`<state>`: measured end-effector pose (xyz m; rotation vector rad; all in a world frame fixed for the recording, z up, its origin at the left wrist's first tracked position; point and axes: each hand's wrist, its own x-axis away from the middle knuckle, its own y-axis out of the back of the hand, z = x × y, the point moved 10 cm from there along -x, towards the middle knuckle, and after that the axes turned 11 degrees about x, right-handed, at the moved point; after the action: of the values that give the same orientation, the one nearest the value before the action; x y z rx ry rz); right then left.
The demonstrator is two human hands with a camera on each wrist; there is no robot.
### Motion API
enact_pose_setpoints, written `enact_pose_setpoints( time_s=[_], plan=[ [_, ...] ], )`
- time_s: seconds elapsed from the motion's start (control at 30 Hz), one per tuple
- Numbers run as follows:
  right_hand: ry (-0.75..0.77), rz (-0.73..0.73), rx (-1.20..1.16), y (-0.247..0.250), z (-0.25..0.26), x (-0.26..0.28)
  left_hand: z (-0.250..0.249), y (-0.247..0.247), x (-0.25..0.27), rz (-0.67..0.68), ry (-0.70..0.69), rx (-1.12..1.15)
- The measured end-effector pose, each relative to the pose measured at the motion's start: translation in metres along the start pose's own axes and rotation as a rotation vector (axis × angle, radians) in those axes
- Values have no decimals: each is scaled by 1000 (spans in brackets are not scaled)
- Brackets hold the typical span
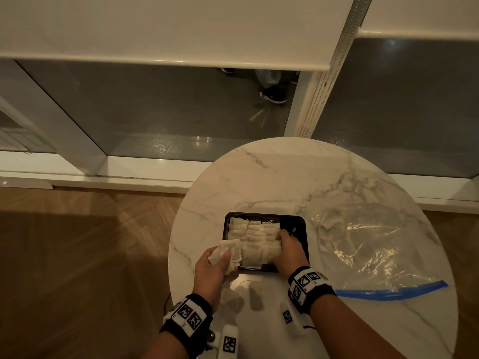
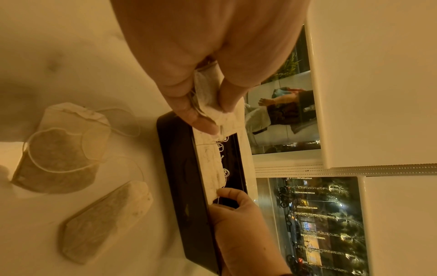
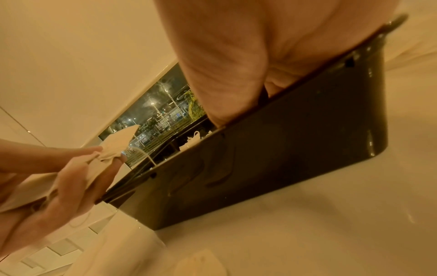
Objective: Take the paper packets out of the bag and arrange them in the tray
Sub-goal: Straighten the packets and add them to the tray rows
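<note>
A black tray [image 1: 264, 214] sits near the front of a round marble table [image 1: 272, 177], with rows of paper packets [image 1: 254, 234] inside. My left hand [image 1: 220, 257] grips a small bunch of packets [image 1: 230, 246] over the tray's near-left corner. My right hand [image 1: 278, 246] reaches into the tray's right side, its fingers and thumb curled round the packets in the right-hand row. The left wrist view shows the held packets [image 2: 208, 89], the tray wall [image 2: 182, 177] and the right thumb on the row's edge. A clear bag [image 1: 368, 244] lies to the right with a few packets [image 1: 331, 221] inside.
Two loose packets [image 1: 255, 294] [image 1: 233, 299] lie on the table between my wrists, in front of the tray. The bag's blue zip strip [image 1: 388, 290] runs along its near edge. Beyond the table stand a window wall and a wooden floor to the left.
</note>
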<state>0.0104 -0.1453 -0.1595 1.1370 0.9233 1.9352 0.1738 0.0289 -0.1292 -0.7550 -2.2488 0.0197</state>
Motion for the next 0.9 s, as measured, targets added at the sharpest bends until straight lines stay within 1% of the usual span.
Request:
enact_pose_setpoints(
  time_s=[0.3, 0.37, 0.47, 0.5, 0.53, 0.63, 0.67, 0.7, 0.8, 0.9],
  plan=[
    [-3, -20, -78, 8, -5, 6, -2, -4, 2, 13, -9, 18],
    [8, -86, -110, 19, -4, 13, -3, -8, 3, 27, -8, 31],
    [100, -243, -164, 44, 9, 29, -2, -16, 4, 50, 24, 65],
    [129, -237, -211, 47, 14, 33, -1, -19, 5, 62, 39, 78],
    [159, -188, -287, 46, 21, 36, 0, -22, 6, 78, 51, 89],
    [245, 89, -540, 27, 44, 44, 2, -33, 9, 143, 81, 117],
    [259, 127, -592, 24, 49, 45, 3, -36, 11, 166, 91, 125],
    [262, 127, -638, 25, 51, 45, 4, -39, 12, 187, 100, 128],
    [227, 50, -744, 30, 49, 44, 5, -45, 14, 234, 105, 105],
    [219, -20, -748, 34, 44, 42, 5, -45, 15, 247, 88, 49]
  ],
)
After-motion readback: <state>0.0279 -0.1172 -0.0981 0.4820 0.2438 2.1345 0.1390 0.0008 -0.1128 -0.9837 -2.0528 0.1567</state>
